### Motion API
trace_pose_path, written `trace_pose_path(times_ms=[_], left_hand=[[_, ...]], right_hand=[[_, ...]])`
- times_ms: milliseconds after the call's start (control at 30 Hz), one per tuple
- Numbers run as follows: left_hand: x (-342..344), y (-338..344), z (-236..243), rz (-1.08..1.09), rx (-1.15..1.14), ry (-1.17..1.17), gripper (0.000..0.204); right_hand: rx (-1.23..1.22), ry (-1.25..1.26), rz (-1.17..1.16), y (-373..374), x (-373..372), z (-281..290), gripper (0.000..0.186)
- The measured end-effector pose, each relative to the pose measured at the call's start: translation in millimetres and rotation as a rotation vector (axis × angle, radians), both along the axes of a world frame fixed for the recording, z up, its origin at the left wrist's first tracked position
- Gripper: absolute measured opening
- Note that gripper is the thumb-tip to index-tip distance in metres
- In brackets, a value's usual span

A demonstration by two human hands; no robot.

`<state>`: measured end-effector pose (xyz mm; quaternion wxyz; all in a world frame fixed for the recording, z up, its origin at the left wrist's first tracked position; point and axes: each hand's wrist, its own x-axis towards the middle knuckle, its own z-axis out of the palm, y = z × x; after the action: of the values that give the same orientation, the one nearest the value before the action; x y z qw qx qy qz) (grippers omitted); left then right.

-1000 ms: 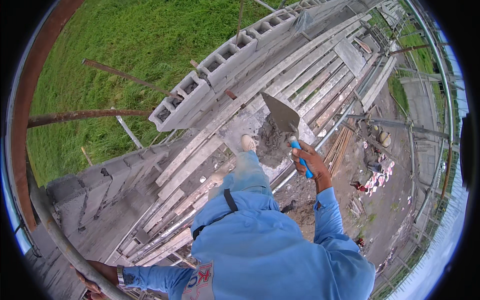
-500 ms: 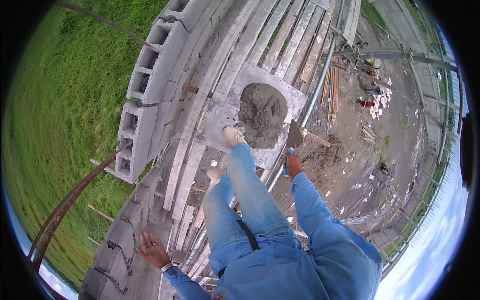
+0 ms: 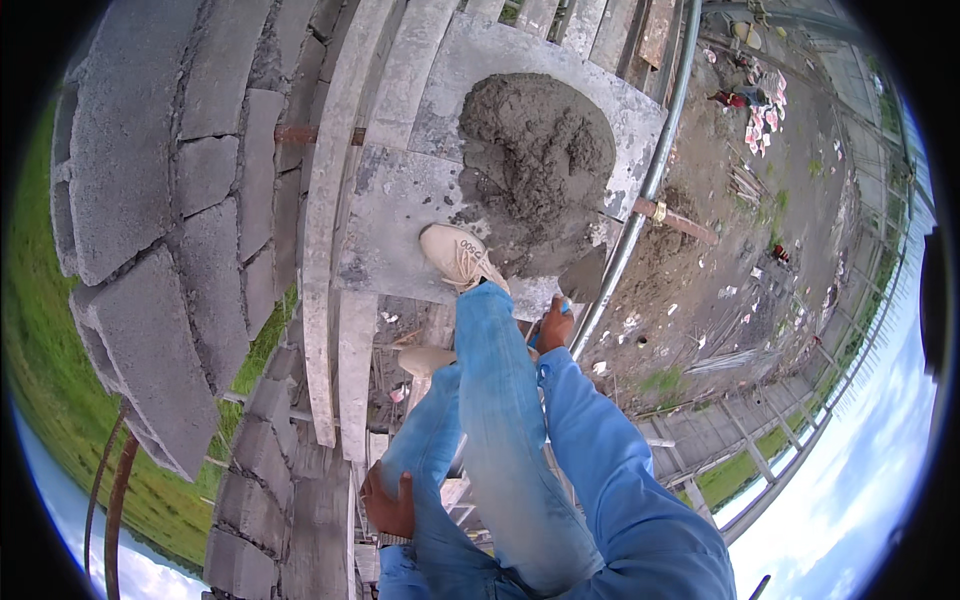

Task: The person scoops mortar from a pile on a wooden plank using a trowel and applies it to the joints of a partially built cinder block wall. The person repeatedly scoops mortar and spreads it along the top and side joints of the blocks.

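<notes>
My right hand is closed round the blue handle of a pointed trowel. The trowel's grey blade reaches the near right edge of a wet mortar heap. That heap sits on a flat, mortar-stained grey board. My left hand is beside my left leg, apparently against it, with nothing seen in it. Its thumb stands apart from the fingers, which are partly hidden. One of my pale shoes is planted on the board next to the mortar.
A wall of grey hollow blocks with cracked joints runs along the left, grass beyond it. Wooden planks form the platform. A metal pipe borders its right side, above lower ground with scattered debris. A rusty bar juts out there.
My view has come lower and closer to the mortar. The trowel has gone from pointing up beside the board to the mortar's edge. My left hand has moved from near the wall to my leg.
</notes>
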<state>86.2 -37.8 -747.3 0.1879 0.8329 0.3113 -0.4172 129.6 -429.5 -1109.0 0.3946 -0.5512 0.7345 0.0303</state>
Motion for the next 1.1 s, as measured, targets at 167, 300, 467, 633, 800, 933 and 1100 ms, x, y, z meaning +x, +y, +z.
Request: trace_pose_path(times_ms=[167, 300, 467, 633, 800, 933, 1100], left_hand=[[25, -8, -12, -0.064, 0.063, -0.013, 0.069], [42, -10, -18, -0.116, 0.103, -0.026, 0.07], [51, -7, -23, -0.172, 0.1, -0.049, 0.072], [60, -8, -28, -0.169, 0.103, -0.075, 0.074], [68, -13, -24, -0.205, 0.09, -0.084, 0.074], [72, -16, -24, -0.243, 0.069, -0.053, 0.074], [73, -14, -29, -0.236, 0.128, 0.0, 0.072]], right_hand=[[-0.045, 0.072, 0.258, 8, -52, -60, 0.053], [0.2, -0.124, -0.007, 12, -32, -41, 0.048], [0.378, -0.298, -0.038, 33, 59, -38, 0.041], [0.483, -0.444, -0.039, 33, 157, -51, 0.042], [0.64, -0.555, -0.083, 1, 205, -14, 0.039], [0.57, -0.595, -0.044, -27, 212, 28, 0.038], [-0.039, -0.339, 0.459, -48, 206, 34, 0.038]])
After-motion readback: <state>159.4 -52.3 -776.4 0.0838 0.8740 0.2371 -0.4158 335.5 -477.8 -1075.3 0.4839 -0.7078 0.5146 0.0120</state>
